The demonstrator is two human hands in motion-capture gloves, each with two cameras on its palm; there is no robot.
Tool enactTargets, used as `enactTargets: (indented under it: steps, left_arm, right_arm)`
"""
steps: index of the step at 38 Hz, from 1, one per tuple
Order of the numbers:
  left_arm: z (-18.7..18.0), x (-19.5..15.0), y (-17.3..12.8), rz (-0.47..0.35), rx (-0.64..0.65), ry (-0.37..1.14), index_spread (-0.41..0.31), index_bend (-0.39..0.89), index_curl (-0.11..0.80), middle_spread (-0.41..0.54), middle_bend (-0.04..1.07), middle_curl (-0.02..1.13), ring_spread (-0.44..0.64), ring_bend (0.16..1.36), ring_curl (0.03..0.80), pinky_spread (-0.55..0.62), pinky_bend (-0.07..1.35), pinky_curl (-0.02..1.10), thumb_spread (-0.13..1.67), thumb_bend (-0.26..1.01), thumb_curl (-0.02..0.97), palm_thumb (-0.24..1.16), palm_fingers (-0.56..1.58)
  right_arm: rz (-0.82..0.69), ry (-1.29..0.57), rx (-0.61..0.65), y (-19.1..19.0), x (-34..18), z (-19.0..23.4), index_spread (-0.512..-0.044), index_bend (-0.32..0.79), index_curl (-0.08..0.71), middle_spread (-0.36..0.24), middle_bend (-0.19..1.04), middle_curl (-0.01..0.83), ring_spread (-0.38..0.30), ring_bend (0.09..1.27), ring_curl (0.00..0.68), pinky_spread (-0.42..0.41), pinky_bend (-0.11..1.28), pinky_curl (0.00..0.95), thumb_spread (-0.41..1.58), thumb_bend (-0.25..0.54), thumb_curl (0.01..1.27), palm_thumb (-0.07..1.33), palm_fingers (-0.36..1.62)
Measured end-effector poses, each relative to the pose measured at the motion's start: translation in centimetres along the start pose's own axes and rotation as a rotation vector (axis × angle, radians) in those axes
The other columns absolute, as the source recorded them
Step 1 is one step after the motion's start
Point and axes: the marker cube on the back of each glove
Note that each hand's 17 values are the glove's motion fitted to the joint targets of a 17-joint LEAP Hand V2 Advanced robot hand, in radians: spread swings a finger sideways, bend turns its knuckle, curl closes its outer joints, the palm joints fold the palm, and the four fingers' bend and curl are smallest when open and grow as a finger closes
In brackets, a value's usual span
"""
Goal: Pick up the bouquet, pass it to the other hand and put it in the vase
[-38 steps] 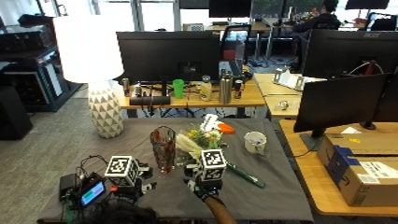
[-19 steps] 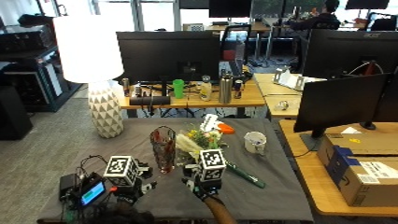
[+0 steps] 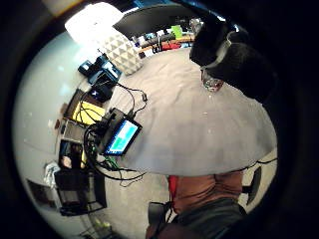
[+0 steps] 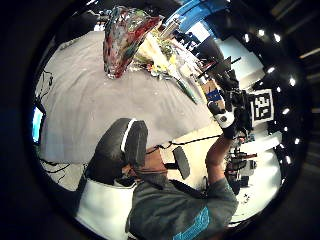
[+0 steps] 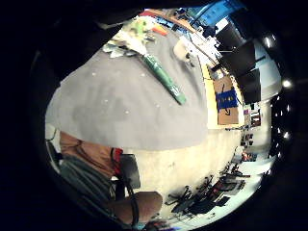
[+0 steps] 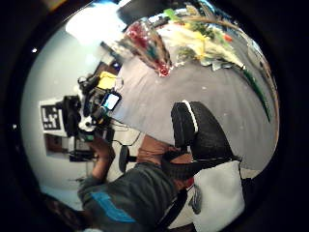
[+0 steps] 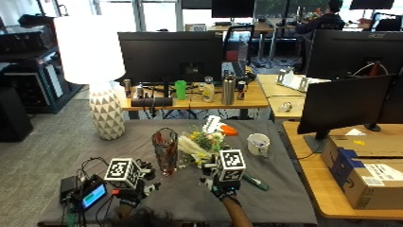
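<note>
I see the bouquet (image 7: 203, 144) lying mid-frame on the table, beside the vase (image 7: 165, 151). My right hand (image 7: 224, 185) hovers below it; I cannot tell its fingers. A careless reach could topple the vase.

The vase (image 7: 165, 150) is glossy, streaked glass. Beside the vase, the bouquet (image 7: 203, 144) has a shiny clear plastic wrap. Under both, the table (image 7: 271, 201) wears matt grey cloth. The mug (image 7: 258, 144) looks glazed ceramic.

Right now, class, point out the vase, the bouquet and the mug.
vase (image 7: 165, 150), outside view, middle of its glass body.
bouquet (image 7: 200, 142), outside view, its yellow flowers.
mug (image 7: 258, 144), outside view, its white side.
</note>
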Motion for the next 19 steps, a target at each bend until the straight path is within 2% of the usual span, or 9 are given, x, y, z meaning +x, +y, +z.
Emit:
enactTargets:
  steps: [11,19]
  left_arm:
    - [0.8,1.4,-0.4,0.01,0.025,0.039,-0.121,0.14,0.313,0.002,0.15,0.3,0.09,0.52,0.31,0.32,0.35,0.34,1.02,-0.03,0.27,0.33,0.55]
    - [2.1,2.3,-0.9,0.016,0.011,0.042,-0.115,0.14,0.315,0.015,0.15,0.29,0.08,0.53,0.319,0.31,0.37,0.36,1.02,-0.03,0.275,0.32,0.53]
  right_arm:
    - [0.138,-0.035,0.065,-0.9,10.7,1.5,-0.33,0.08,0.14,0.096,0.28,0.321,0.22,0.36,0.264,0.319,0.71,0.376,1.22,0.101,0.3,0.61,0.08]
    - [0.271,-0.078,0.1,-2.1,18.1,4.0,-0.319,0.09,0.137,0.11,0.26,0.322,0.238,0.37,0.263,0.324,0.75,0.385,1.19,0.058,0.32,0.63,0.02]
